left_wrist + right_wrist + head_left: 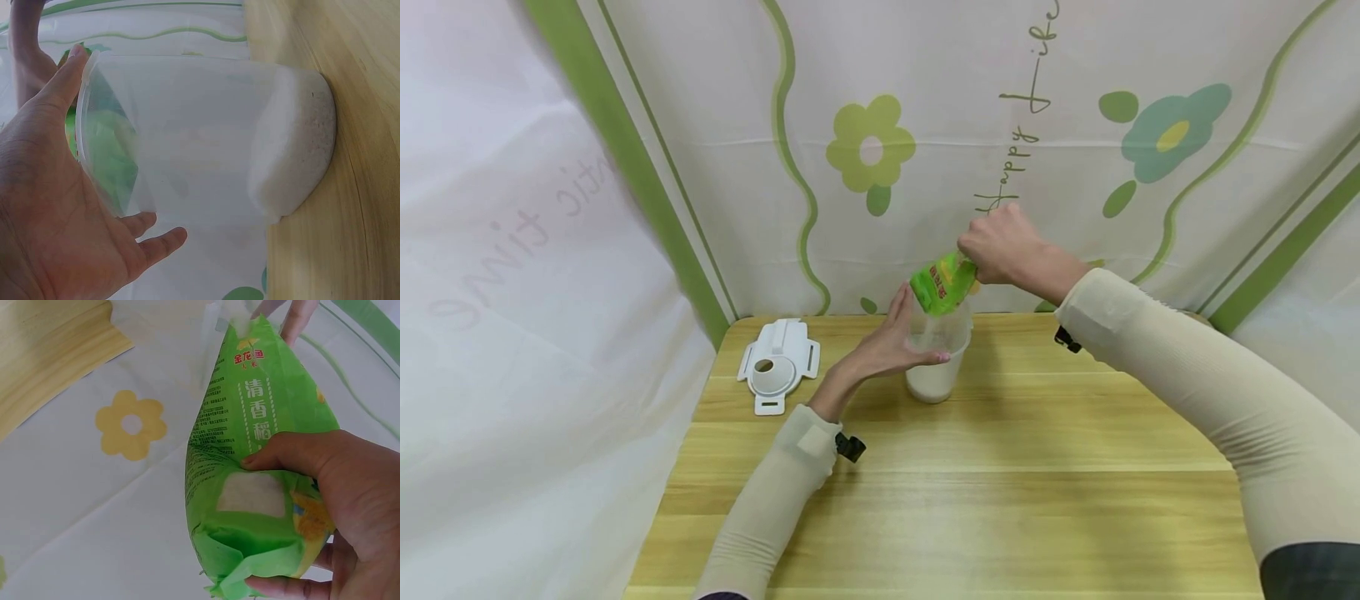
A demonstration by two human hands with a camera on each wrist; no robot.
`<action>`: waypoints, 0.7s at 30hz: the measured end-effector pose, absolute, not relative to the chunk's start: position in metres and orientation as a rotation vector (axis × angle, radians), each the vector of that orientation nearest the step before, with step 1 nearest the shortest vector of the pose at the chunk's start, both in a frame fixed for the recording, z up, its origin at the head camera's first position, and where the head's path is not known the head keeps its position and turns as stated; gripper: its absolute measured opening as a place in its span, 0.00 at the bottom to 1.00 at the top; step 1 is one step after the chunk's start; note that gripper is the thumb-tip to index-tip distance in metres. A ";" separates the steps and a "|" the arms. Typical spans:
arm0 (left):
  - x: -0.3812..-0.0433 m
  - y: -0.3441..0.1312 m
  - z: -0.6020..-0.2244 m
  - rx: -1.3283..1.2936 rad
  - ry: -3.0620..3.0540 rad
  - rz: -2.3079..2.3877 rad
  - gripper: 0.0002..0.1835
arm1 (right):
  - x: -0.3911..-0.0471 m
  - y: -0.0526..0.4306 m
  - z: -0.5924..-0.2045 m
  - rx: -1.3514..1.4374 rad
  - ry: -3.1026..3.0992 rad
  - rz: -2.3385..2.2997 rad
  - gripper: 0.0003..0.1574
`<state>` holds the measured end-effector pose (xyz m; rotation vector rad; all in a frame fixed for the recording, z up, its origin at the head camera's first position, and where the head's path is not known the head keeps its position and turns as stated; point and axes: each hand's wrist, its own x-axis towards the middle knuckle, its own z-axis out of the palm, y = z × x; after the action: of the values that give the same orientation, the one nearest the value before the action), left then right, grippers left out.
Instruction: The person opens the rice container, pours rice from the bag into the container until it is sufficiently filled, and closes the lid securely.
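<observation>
Tilted mouth-down, a green bag of rice [943,283] is gripped by my right hand [1003,246]. In the right wrist view, thumb and fingers clasp the bag's lower end, and a pale stream leaves its narrow open tip. Under it, a translucent plastic container [934,379] stands upright on the table. White rice [294,137] covers the container's bottom, as the left wrist view shows. My left hand [887,342] holds the container near its rim, thumb and fingers spread around it.
A white plastic lid-like piece [786,346] with a round spout and side tabs lies at the table's back left. The wooden table [1000,500] ends at the back against a patterned curtain [700,167]. Curtains hang on both sides too.
</observation>
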<state>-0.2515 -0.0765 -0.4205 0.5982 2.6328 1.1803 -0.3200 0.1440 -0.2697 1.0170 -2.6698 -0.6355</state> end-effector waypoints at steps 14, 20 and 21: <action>-0.252 -0.076 -0.420 0.619 2.636 1.174 0.74 | -0.315 0.137 -0.265 1.019 -2.596 -0.735 0.07; -0.252 -0.076 -0.419 0.615 2.632 1.162 0.74 | -0.315 0.135 -0.265 1.019 -2.607 -0.747 0.08; -0.252 -0.076 -0.419 0.615 2.635 1.159 0.74 | -0.314 0.135 -0.265 1.020 -2.609 -0.744 0.08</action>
<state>-0.2523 -0.0756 -0.4194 0.6149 2.6352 1.1594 -0.3145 0.1353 -0.2648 1.0201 -2.6086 -0.7441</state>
